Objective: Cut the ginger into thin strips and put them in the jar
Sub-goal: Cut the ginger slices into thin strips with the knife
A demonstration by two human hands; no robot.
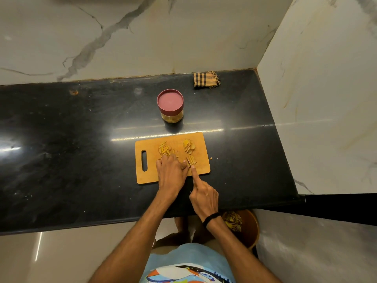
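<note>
The left hand [171, 172] lies on the wooden cutting board [201, 139], its fingers [172, 160] curled knuckles-up over the ginger piece [192, 160] and holding it down just beside the blade. The right hand [204, 196] grips the knife [188, 161] – three fingers wrapped round the hidden handle, the forefinger [193, 173] stretched straight along the back of the blade, its tip right behind the cut.

Just beyond the left fingers lies a small heap of cut strips [164, 150]; beyond the right forefinger, a few flat slices [189, 147] wait on the board. Farther off past both hands stands the jar [170, 105] on the black table [81, 139], its maroon lid on, well apart from the fingers. A checked cloth [206, 79] sits folded farther still – against the marble wall.
</note>
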